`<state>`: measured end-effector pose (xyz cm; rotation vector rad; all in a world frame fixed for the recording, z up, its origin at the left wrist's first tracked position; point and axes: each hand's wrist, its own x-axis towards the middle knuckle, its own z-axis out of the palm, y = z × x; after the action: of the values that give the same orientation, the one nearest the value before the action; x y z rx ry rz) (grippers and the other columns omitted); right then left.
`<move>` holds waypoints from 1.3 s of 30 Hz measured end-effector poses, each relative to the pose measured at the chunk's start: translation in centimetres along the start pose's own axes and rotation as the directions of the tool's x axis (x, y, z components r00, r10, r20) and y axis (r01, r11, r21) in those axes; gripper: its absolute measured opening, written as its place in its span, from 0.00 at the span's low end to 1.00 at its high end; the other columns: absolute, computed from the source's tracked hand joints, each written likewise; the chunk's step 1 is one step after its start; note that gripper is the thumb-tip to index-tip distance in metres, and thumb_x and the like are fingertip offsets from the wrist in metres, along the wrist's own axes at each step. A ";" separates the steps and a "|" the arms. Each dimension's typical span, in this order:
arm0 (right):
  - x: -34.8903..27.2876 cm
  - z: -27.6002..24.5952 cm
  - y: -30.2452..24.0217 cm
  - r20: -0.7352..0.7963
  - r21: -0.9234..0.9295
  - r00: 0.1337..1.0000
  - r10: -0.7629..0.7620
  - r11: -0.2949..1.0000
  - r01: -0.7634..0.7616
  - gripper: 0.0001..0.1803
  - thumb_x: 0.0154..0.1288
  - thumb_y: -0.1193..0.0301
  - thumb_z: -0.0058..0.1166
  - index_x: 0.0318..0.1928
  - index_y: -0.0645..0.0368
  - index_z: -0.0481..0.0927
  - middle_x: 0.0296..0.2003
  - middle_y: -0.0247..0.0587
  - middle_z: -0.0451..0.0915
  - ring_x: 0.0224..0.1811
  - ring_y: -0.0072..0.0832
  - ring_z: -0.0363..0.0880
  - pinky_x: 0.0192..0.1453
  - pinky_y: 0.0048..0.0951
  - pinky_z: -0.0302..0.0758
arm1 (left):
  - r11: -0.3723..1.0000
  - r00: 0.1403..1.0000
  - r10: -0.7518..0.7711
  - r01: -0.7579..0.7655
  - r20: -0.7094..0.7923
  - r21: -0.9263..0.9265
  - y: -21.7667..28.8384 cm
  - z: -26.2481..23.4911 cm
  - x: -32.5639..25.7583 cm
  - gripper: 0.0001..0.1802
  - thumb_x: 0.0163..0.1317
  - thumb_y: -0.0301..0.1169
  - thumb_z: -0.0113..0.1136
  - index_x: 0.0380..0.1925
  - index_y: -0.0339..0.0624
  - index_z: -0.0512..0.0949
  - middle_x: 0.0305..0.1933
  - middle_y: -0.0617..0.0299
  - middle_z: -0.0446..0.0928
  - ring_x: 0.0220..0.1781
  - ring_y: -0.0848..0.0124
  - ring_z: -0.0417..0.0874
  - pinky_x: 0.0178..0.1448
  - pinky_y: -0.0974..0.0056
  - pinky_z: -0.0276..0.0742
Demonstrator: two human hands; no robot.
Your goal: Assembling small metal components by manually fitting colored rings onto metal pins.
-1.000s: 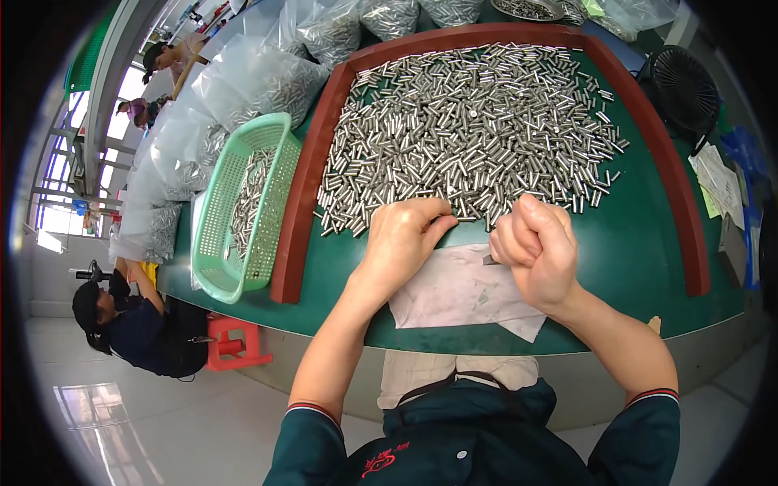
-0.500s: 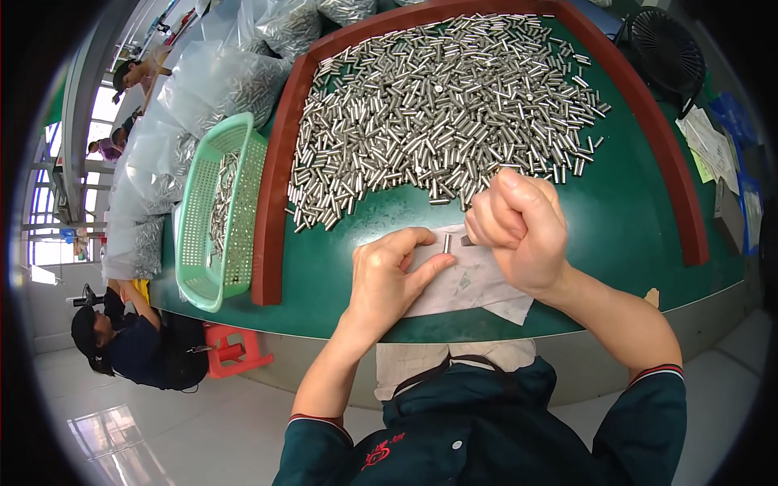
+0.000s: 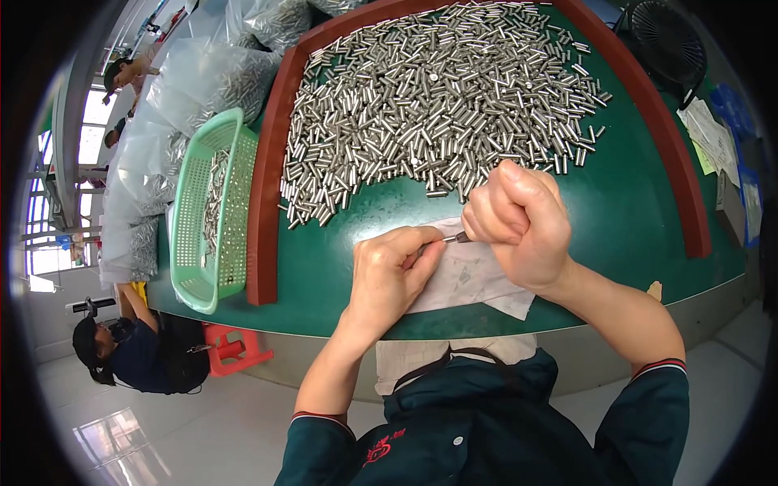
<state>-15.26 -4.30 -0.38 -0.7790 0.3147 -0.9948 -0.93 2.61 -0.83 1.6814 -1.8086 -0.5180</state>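
My left hand [image 3: 384, 274] is closed in a pinch on a small metal pin, mostly hidden between thumb and forefinger above a pale cloth [image 3: 470, 279]. My right hand [image 3: 523, 225] makes a fist around a tool, of which only a dark end with a thin shiny tip [image 3: 452, 239] shows; its kind cannot be made out. That tip meets the pin at my left fingertips, either touching or going into its end. Just beyond both hands spreads a large heap of short, shiny metal pins [image 3: 438, 105] on the green tabletop [image 3: 324, 267].
Dark red rails [image 3: 265, 235] border the heap. Left of them stands a light green mesh basket [image 3: 230, 267] with some pins inside, beside clear bags [image 3: 215, 85] of metal parts. A black fan [image 3: 666, 44] and papers [image 3: 707, 134] lie right. A person [image 3: 134, 348] sits at left.
The pin, upright in my left fingertips before, is now tilted down and mostly covered by my fingers. The tool's tip in my right fist has come together with it.
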 end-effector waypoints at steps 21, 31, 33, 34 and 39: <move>0.0 0.0 0.5 0.006 -0.024 1.000 0.000 1.000 0.000 0.23 0.63 0.66 0.30 0.10 0.51 0.51 0.05 0.26 0.50 0.09 0.17 0.41 0.15 0.22 0.45 | 0.998 1.000 0.019 -0.020 -0.023 -0.057 -0.5 0.3 -0.2 0.03 0.45 0.22 0.59 0.24 0.38 0.76 0.18 0.56 0.73 0.16 0.64 0.73 0.20 0.66 0.66; -0.5 0.7 0.8 0.030 -0.135 0.999 -0.023 0.990 0.027 0.22 0.62 0.69 0.35 0.11 0.55 0.52 0.08 0.26 0.51 0.12 0.15 0.45 0.18 0.21 0.46 | 0.999 1.000 -0.012 0.012 0.005 -0.039 -0.1 0.3 -0.4 0.03 0.45 0.22 0.59 0.23 0.37 0.77 0.17 0.54 0.73 0.16 0.63 0.73 0.21 0.66 0.67; -0.2 0.4 1.0 0.028 -0.069 0.999 -0.027 0.997 0.028 0.22 0.62 0.69 0.37 0.11 0.56 0.53 0.09 0.25 0.52 0.12 0.13 0.46 0.17 0.20 0.46 | 0.997 1.000 -0.003 0.001 -0.024 -0.075 -0.3 0.6 -0.4 0.03 0.47 0.21 0.58 0.25 0.34 0.77 0.13 0.61 0.68 0.14 0.79 0.63 0.19 0.73 0.60; -0.3 0.3 1.0 0.023 -0.070 0.999 -0.027 0.997 0.029 0.22 0.62 0.68 0.34 0.10 0.55 0.52 0.07 0.27 0.51 0.11 0.15 0.45 0.17 0.21 0.46 | 0.998 1.000 0.008 -0.010 -0.029 -0.064 -0.3 0.6 -0.4 0.03 0.47 0.21 0.58 0.25 0.34 0.77 0.13 0.61 0.68 0.14 0.79 0.63 0.19 0.73 0.60; -0.7 0.0 0.6 0.023 -0.016 1.000 -0.017 1.000 0.018 0.23 0.63 0.66 0.32 0.10 0.52 0.51 0.06 0.28 0.51 0.10 0.18 0.44 0.16 0.22 0.46 | 0.882 0.971 -0.235 0.195 -0.041 -0.429 -0.9 -0.7 -0.7 0.03 0.51 0.23 0.56 0.24 0.36 0.73 0.14 0.70 0.65 0.15 0.81 0.61 0.19 0.76 0.56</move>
<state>-15.26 -3.55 -0.92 -0.8082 0.2967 -1.0001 0.21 3.27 -1.07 1.5738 -1.3277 -0.8474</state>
